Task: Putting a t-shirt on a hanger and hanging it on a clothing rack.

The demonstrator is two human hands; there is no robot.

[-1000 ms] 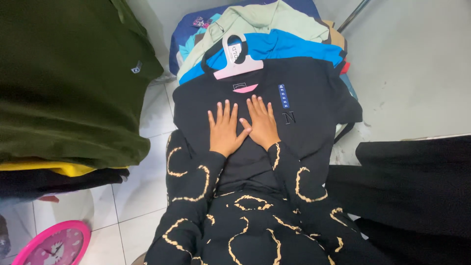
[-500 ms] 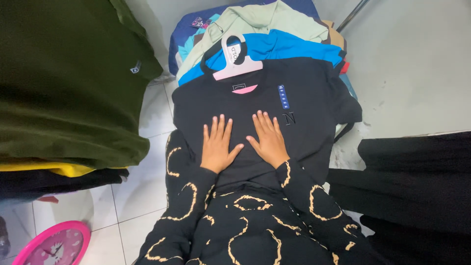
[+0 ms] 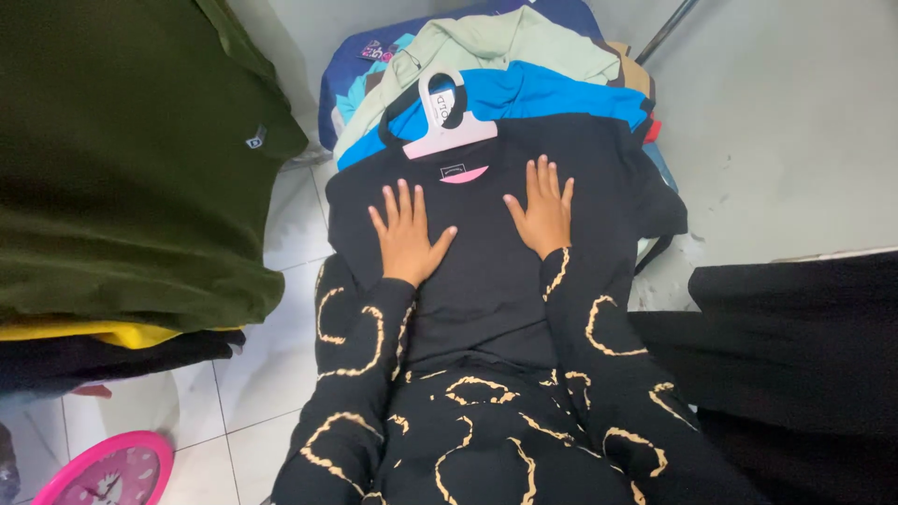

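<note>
Left hand [image 3: 408, 236], right hand [image 3: 541, 208] flat on black shirt [image 3: 477, 281] — grip apart, fingers spread, holding nothing

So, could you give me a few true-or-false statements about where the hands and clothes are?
1. Both hands lie flat on the black shirt. True: left hand, right hand.
2. The fingers grip the hanger. False: they are spread on the cloth, below it.
3. A blue garment lies under the black shirt. True.
4. The pink clock sits on the shirt. False: it is on the floor, lower left.
</note>
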